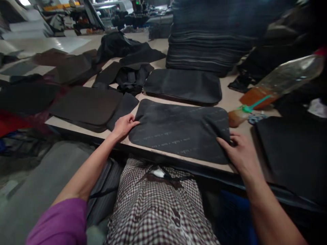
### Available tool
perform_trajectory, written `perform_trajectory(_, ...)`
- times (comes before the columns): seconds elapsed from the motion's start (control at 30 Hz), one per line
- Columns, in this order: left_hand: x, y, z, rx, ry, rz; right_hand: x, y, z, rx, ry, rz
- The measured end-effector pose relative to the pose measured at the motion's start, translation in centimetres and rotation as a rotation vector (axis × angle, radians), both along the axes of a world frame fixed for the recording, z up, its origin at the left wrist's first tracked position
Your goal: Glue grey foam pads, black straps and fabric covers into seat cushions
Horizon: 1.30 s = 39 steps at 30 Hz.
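A black rounded-corner fabric panel (176, 132) with faint printed lettering lies at the table's front edge before me. My left hand (125, 126) pinches its left edge between thumb and fingers. At the opposite edge, my right hand (237, 146) grips the panel, thumb on top and fingers at the side, and the cloth creases there. Just behind lies a small stack of similar plain black panels (184, 85). To the left of my left hand rests a pile of dark brown panels (89, 105).
A tall stack of dark sheets (204, 41) rises at the back. On the right are a tilted plastic bottle of brown liquid (283, 81), green-handled scissors (251, 107) and more black panels (293, 149). Loose dark scraps (133, 51) cover the back left. Grey sheets (66, 177) hang below the table.
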<state>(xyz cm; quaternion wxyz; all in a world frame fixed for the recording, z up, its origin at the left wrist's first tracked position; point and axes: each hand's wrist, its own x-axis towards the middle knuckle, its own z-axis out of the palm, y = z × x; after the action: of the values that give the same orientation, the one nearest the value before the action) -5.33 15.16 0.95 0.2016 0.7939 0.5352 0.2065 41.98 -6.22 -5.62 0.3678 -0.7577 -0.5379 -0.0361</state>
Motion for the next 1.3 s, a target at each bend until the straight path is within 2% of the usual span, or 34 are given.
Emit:
perform_trajectory(0.2, -0.1, 0.3, -0.6, -0.022, -0.051, 0.043, 0.1, -0.1, -0.1, 0.023, 0.039, 0.023)
perform_trajectory(0.6, -0.2, 0.5, -1.3, -0.035, -0.087, 0.058, -0.6, -0.2, 0.8, 0.021, 0.000, 0.002)
perform_trajectory(1.3, -0.1, 0.6, -0.8, -0.083, -0.076, 0.044, -0.6, -0.2, 0.9, -0.006, 0.012, 0.015)
